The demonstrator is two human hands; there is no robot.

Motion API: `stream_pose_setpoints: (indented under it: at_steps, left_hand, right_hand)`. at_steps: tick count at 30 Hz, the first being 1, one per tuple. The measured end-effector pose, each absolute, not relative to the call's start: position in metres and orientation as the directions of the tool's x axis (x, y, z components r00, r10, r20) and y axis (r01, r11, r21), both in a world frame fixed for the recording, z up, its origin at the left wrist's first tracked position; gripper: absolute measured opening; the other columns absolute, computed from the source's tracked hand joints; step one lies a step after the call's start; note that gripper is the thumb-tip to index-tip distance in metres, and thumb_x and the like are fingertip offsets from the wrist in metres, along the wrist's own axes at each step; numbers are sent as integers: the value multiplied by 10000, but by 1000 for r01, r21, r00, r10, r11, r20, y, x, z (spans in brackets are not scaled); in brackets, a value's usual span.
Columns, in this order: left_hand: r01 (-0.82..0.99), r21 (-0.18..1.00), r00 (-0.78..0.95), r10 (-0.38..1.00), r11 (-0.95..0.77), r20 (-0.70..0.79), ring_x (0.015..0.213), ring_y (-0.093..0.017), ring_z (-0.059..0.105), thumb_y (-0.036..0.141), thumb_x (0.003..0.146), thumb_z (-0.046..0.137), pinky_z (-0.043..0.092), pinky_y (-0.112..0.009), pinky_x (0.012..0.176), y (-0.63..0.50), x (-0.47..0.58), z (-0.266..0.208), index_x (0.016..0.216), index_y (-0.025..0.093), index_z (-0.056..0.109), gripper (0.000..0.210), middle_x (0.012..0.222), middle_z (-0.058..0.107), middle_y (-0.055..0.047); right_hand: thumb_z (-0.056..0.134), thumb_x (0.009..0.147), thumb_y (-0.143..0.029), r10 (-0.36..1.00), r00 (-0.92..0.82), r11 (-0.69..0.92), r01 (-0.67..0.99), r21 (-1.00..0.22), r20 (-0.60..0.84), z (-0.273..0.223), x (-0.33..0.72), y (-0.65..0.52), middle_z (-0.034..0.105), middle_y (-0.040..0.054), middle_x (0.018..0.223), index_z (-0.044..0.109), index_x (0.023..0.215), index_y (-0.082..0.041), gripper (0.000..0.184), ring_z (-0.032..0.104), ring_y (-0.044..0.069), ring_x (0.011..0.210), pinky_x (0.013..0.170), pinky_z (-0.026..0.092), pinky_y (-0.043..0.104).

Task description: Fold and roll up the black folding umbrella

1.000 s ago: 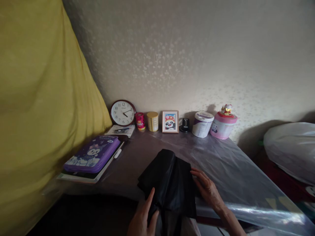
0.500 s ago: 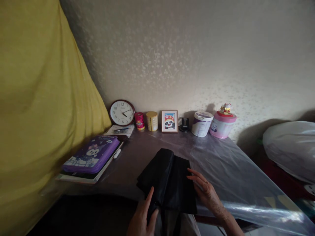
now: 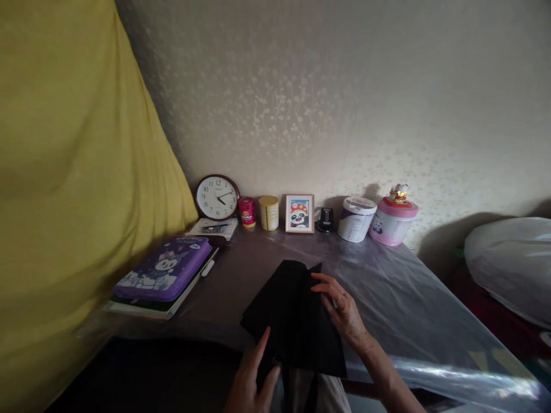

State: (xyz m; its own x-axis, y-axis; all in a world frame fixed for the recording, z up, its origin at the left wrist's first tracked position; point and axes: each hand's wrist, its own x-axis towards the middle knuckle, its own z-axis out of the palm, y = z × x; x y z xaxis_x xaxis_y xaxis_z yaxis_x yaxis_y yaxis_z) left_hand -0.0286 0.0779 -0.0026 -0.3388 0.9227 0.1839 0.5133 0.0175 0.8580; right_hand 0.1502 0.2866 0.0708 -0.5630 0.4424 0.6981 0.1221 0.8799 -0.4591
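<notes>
A folded black cloth piece with a strap-like strip hanging below lies at the table's front edge, partly over it. Against its lower left side is my left hand, forefinger and thumb apart with cloth between them; the remaining fingers are hidden. My right hand has its fingers bent around the raised upper right flap of the cloth, gripping it. The flap stands up and tilts toward the middle of the piece.
Along the wall stand a clock, a pink can, a yellow can, a panda picture frame, a black device and two tubs. A purple case lies on books at left, beside a yellow curtain.
My right hand has moved left and slightly up, lifting the cloth's right flap and turning it inward. My left hand stays nearly in place. The view has shifted slightly.
</notes>
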Motion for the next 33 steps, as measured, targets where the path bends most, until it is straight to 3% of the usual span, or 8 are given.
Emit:
stream_pose_setpoints:
  at_steps: [10, 16, 21, 26, 29, 33]
  left_hand:
    - [517, 855, -207, 976, 50, 68, 1415, -197, 392, 345, 965, 393, 361, -377, 1152, 80, -27, -19, 1514, 170, 276, 588, 1543, 398, -98]
    - [552, 827, -286, 956, 106, 69, 1414, -216, 397, 332, 960, 377, 350, -374, 1153, 78, -25, -16, 1501, 136, 314, 579, 1542, 396, -119]
    - [617, 759, -391, 918, 206, 69, 1423, -246, 382, 284, 945, 319, 385, -396, 1114, 79, -12, -12, 1545, 70, 30, 700, 1589, 268, -199]
    - [763, 612, -339, 936, 210, 101, 1347, -308, 481, 209, 915, 338, 413, -454, 1070, 82, -5, -12, 1540, 227, 195, 642, 1504, 445, -169]
    - [828, 518, -329, 934, 215, 138, 1314, -349, 507, 195, 901, 334, 427, -509, 1040, 84, -5, -15, 1508, 257, 307, 610, 1401, 547, -195]
    - [849, 480, -318, 939, 220, 133, 1327, -333, 498, 206, 914, 333, 426, -502, 1048, 85, -6, -17, 1497, 281, 323, 588, 1364, 579, -188]
  right_hand:
    - [417, 979, -137, 306, -672, 944, 121, -307, 675, 70, 81, 290, 613, 109, 1277, 642, 1021, -210, 240, 617, 191, 1162, 991, 526, 358]
    - [439, 980, -143, 289, -747, 953, 164, -255, 599, 66, 61, 292, 624, 97, 1258, 657, 1015, -210, 230, 637, 186, 1128, 967, 544, 334]
    - [493, 966, -148, 296, -784, 953, 201, -229, 546, 68, 52, 291, 627, 102, 1264, 675, 1008, -203, 194, 648, 191, 1109, 943, 551, 315]
    - [509, 951, -130, 276, -814, 960, 202, -196, 511, 68, 50, 290, 636, 93, 1250, 683, 1001, -214, 200, 656, 202, 1098, 903, 564, 303]
    - [504, 949, -130, 260, -815, 965, 205, -162, 517, 66, 48, 291, 643, 95, 1238, 686, 988, -217, 205, 662, 212, 1085, 883, 575, 314]
    - [484, 958, -131, 249, -809, 967, 179, -181, 532, 63, 50, 290, 630, 105, 1264, 677, 1016, -201, 213, 658, 212, 1095, 896, 573, 321]
